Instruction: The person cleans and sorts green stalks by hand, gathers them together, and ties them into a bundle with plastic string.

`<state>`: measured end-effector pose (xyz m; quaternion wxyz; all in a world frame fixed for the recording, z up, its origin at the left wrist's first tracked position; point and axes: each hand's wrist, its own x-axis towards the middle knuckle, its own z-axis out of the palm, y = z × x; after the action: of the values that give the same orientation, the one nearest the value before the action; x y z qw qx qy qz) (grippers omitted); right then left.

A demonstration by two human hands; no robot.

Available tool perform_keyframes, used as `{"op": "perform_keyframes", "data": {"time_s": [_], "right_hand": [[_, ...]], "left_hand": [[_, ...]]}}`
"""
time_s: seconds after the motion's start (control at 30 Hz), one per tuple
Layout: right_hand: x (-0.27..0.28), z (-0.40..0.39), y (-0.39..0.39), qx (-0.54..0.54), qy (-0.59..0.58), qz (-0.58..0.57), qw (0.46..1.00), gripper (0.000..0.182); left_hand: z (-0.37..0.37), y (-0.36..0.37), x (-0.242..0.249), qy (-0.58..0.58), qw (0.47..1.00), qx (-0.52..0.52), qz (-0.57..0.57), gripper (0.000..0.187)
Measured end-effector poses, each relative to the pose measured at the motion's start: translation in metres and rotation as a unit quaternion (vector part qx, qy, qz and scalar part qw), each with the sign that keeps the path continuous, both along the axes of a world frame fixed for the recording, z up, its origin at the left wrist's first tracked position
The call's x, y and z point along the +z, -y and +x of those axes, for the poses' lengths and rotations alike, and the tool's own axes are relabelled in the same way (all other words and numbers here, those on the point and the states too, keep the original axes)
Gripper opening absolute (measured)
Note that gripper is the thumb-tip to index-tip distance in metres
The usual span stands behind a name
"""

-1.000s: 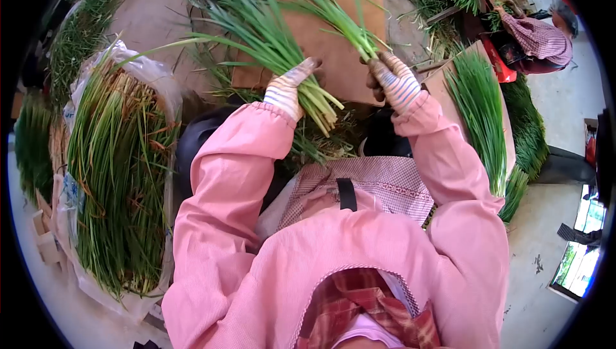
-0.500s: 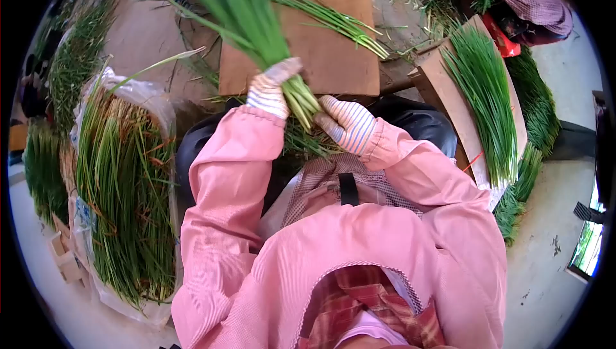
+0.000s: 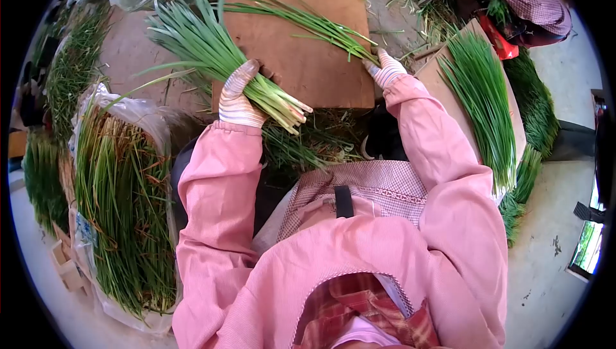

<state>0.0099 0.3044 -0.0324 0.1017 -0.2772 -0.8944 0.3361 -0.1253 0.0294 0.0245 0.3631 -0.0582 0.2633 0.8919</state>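
Note:
My left hand (image 3: 240,95), in a striped work glove, is wrapped round a thick bunch of garlic chives (image 3: 196,40). The pale cut ends stick out to the right of the fist, and the green leaves fan to the upper left. My right hand (image 3: 386,69), gloved the same way, is closed at the stem ends of a few loose chives (image 3: 321,27). Those stalks lie slanting across a brown wooden board (image 3: 295,70) in front of me. The fingertips meet the stalks at the board's right edge.
At left, a plastic-lined container (image 3: 163,121) holds many uncleaned chives (image 3: 125,208). On the right, a neat pile of chives (image 3: 478,95) rests on a slanted board (image 3: 521,134). Trimmings (image 3: 301,147) lie below the wooden board. Another person's checked sleeve (image 3: 529,6) shows at upper right.
My right hand has left the bunch's stem ends and moved up and right to the loose chives. My left hand has shifted left and lowered the bunch, its leaves now tilted further left.

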Motion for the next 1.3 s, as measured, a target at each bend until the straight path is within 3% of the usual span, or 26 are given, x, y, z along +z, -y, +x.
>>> {"op": "perform_keyframes", "data": {"time_s": [0.07,0.13,0.2,0.23,0.27,0.33,0.37,0.4,0.53,0.6,0.67,0.7,0.73,0.8,0.83,0.9,1.0,1.07,1.2,1.3], "right_hand": [[0.007,-0.002,-0.004,0.037,0.139,0.152,0.978,0.03],[0.04,-0.007,0.001,0.042,0.21,0.203,0.955,0.024],[0.008,-0.004,-0.032,0.015,-0.009,0.137,0.99,0.021],[0.035,-0.006,-0.016,-0.058,-0.062,-0.075,0.994,0.018],[0.063,-0.007,0.001,-0.13,-0.109,-0.285,0.944,0.016],[0.053,-0.006,0.007,-0.186,-0.066,-0.311,0.93,0.019],[0.052,-0.007,0.006,-0.194,0.145,-0.375,0.895,0.018],[0.045,0.006,0.013,-0.19,0.08,-0.464,0.861,0.019],[0.071,0.0,0.043,-0.15,-0.157,-0.421,0.881,0.02],[0.077,-0.005,0.052,-0.099,-0.149,-0.371,0.911,0.015],[0.052,-0.008,0.042,-0.003,-0.046,-0.422,0.905,0.014],[0.014,0.0,0.032,0.137,-0.028,-0.2,0.97,0.016],[0.049,0.0,0.042,0.242,0.132,0.042,0.96,0.032],[0.075,-0.015,0.045,0.2,0.192,0.202,0.939,0.051],[0.082,-0.028,0.037,0.189,0.153,0.22,0.945,0.058],[0.069,-0.062,0.007,0.152,0.095,0.29,0.94,0.064],[0.064,-0.123,-0.028,0.128,0.1,0.283,0.945,0.067],[0.057,-0.16,-0.043,0.073,0.18,0.303,0.933,0.067],[0.044,-0.2,-0.034,-0.021,0.251,0.216,0.943,0.071],[0.042,-0.194,-0.011,0.059,0.221,0.172,0.958,0.072]], "left_hand": [[0.003,-0.001,0.001,0.037,0.999,-0.007,-0.024,0.018],[0.002,0.001,0.0,0.034,0.998,-0.052,-0.016,0.02],[0.003,0.002,0.002,0.0,1.0,-0.027,-0.01,0.023],[0.002,0.004,0.0,-0.006,1.0,-0.029,0.001,0.026],[0.004,0.004,-0.001,-0.005,1.0,-0.026,0.002,0.026],[0.012,0.002,-0.002,0.017,1.0,0.013,-0.022,0.026],[0.014,0.003,-0.004,0.007,1.0,0.004,-0.012,0.027],[0.015,0.002,-0.006,0.004,1.0,0.002,-0.009,0.027],[0.019,0.007,-0.006,0.059,0.998,-0.009,0.008,0.028],[0.011,0.012,-0.004,-0.016,0.999,0.043,0.009,0.029],[0.001,0.023,0.01,-0.061,0.993,0.083,0.061,0.035],[-0.003,0.03,0.021,-0.091,0.989,0.103,0.057,0.036],[-0.006,0.038,0.031,-0.123,0.983,0.124,0.053,0.038],[-0.016,0.051,0.028,-0.124,0.978,0.157,0.056,0.04],[-0.012,0.051,0.038,-0.182,0.964,0.191,0.021,0.042],[-0.01,0.049,0.043,-0.153,0.971,0.185,0.005,0.044],[-0.015,0.047,0.038,-0.138,0.98,0.138,0.024,0.047],[-0.018,0.045,0.034,-0.101,0.986,0.127,0.043,0.046],[-0.022,0.041,0.032,-0.093,0.989,0.108,0.036,0.05],[-0.023,0.04,0.033,-0.094,0.989,0.109,0.024,0.054]]}}
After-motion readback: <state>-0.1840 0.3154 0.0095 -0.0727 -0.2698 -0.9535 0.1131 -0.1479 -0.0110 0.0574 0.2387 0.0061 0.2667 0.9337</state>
